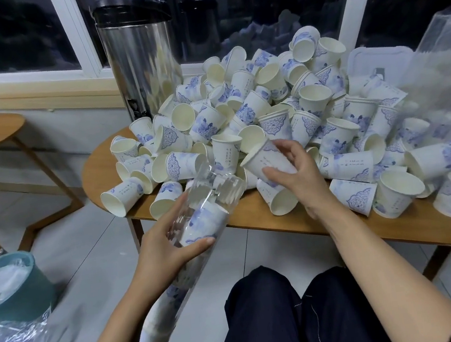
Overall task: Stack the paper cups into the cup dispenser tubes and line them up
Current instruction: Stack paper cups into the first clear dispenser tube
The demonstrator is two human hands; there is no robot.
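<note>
The left hand [168, 247] grips the clear sleeve [215, 189] (cups [205, 225] stacked inside), while the right hand [296, 175], just beside its open mouth, holds one paper cup [266, 159], the heaped pile [280, 97] just beyond both.

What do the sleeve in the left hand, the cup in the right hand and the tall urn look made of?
Sleeve: thin clear plastic, glossy; it crinkles and stacked cups show through. Cup: paper by the look, matte white, blue print, rolled rim. Urn: probably stainless steel, streaky reflections; black lid, perhaps plastic.
</note>
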